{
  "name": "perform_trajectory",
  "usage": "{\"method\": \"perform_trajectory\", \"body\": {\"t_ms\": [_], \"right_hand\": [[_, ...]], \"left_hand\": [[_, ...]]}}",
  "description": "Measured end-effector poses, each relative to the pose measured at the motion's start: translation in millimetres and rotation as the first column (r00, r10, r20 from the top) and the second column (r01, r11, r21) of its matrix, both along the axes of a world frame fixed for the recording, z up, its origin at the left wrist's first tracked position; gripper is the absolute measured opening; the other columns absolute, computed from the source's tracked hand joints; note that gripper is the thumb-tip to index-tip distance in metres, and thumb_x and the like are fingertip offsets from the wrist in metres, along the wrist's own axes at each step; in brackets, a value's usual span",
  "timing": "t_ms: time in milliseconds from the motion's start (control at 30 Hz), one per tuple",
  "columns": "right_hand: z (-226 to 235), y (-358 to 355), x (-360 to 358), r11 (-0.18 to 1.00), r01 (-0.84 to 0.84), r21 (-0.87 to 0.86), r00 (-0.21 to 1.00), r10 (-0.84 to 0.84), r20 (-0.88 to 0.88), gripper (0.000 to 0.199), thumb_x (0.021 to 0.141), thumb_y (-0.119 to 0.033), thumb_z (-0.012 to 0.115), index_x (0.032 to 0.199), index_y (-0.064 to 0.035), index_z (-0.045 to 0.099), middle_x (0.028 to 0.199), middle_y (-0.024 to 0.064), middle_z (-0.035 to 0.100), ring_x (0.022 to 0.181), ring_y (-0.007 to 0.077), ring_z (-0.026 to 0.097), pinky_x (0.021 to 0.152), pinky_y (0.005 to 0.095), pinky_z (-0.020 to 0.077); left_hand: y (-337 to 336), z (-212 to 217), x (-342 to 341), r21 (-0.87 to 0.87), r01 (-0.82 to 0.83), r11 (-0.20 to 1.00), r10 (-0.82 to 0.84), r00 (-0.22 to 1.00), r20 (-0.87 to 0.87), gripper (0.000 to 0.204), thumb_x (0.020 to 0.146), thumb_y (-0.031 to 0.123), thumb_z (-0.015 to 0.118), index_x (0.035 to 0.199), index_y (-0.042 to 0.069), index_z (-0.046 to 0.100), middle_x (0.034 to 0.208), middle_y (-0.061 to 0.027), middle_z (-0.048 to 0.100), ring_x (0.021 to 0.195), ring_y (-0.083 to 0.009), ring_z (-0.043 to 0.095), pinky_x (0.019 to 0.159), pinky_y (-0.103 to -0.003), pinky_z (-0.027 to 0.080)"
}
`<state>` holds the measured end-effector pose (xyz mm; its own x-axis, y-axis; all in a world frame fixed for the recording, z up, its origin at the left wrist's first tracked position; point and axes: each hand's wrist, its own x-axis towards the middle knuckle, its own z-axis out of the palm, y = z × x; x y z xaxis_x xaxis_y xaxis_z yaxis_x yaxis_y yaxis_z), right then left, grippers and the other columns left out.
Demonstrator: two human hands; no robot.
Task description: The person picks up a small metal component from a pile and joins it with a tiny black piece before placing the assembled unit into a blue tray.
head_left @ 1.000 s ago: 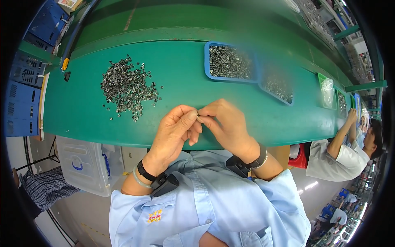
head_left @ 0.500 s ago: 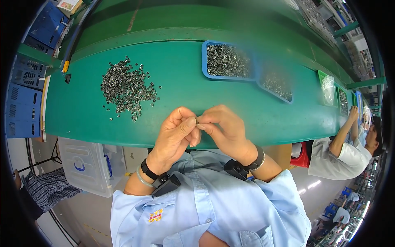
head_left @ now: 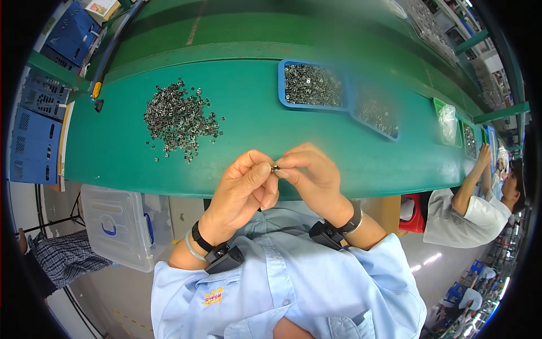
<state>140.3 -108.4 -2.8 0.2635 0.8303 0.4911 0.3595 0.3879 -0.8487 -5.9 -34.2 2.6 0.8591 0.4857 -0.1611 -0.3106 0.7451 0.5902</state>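
Observation:
Between my fingertips, just above the table's near edge, is a small dark metal piece [head_left: 275, 168]. My left hand [head_left: 247, 183] pinches it between thumb and forefinger, the other fingers curled under. From the other side my right hand [head_left: 309, 175] grips the same piece with thumb and forefinger. Its exact kind is too small to make out. A loose heap of small black and silver metal parts [head_left: 179, 118] lies on the green table [head_left: 248, 113] to the left. Farther off, a blue tray [head_left: 280, 85] holds many similar parts.
A second blue tray [head_left: 375, 133] with small parts adjoins the first, partly blurred. At the far right are a green tray [head_left: 437, 107] with a clear bag and a co-worker [head_left: 466, 217]. A clear lidded box [head_left: 116, 223] and blue crates [head_left: 35, 144] stand left.
The small metal piece shows more clearly between my fingertips now. Both hands stay together in nearly the same place. The view has shifted slightly.

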Motion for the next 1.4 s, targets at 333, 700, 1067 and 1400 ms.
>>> {"method": "perform_trajectory", "body": {"t_ms": [333, 700, 1067, 1400], "right_hand": [[3.6, -1.0, -2.0, 0.999, -0.017, 0.035, 0.999, 0.015, 0.052, 0.014, 0.078, -0.003, 0.067, 0.091, -0.0066, 0.063, 0.082, 0.0052, 0.064, 0.075, 0.0193, 0.061, 0.063, 0.0292, 0.0492], [-4.4, 2.5, 2.8, 0.998, -0.006, 0.055, 0.982, -0.004, 0.187, 0.014, 0.077, -0.005, 0.068, 0.089, -0.0067, 0.063, 0.081, 0.0057, 0.064, 0.072, 0.0203, 0.061, 0.058, 0.0298, 0.0491], [-3.9, 0.0, 9.2, 0.999, -0.051, 0.010, 0.992, 0.049, 0.118, 0.015, 0.077, -0.002, 0.069, 0.090, -0.0059, 0.062, 0.083, 0.0058, 0.064, 0.074, 0.0192, 0.060, 0.064, 0.0295, 0.0481], [-0.6, 0.7, 11.9, 0.998, -0.019, -0.062, 0.992, 0.027, 0.121, 0.011, 0.076, -0.003, 0.069, 0.085, -0.0050, 0.063, 0.084, 0.0069, 0.064, 0.076, 0.0197, 0.060, 0.067, 0.0299, 0.0485]], "left_hand": [[-2.6, -1.2, -0.9, -0.034, 0.003, 0.999, -0.001, 0.999, 0.041, 0.018, 0.093, 0.024, 0.055, 0.093, 0.007, 0.052, 0.061, -0.0039, 0.052, 0.044, -0.0115, 0.041, 0.042, -0.026, 0.032], [6.2, 5.3, -3.1, 0.125, 0.019, 0.992, 0.000, 0.989, -0.146, 0.018, 0.092, 0.023, 0.057, 0.089, 0.007, 0.050, 0.061, -0.0036, 0.052, 0.046, -0.0136, 0.046, 0.044, -0.027, 0.036], [8.0, 3.7, -1.9, 0.044, 0.074, 0.996, -0.071, 0.994, -0.079, 0.018, 0.094, 0.023, 0.053, 0.089, 0.006, 0.052, 0.064, -0.0060, 0.055, 0.052, -0.0119, 0.049, 0.045, -0.024, 0.039], [6.8, 6.8, -0.6, 0.122, 0.068, 0.990, -0.047, 0.986, -0.162, 0.019, 0.094, 0.025, 0.053, 0.093, 0.006, 0.053, 0.066, -0.0037, 0.055, 0.053, -0.0100, 0.049, 0.047, -0.023, 0.038]]}}
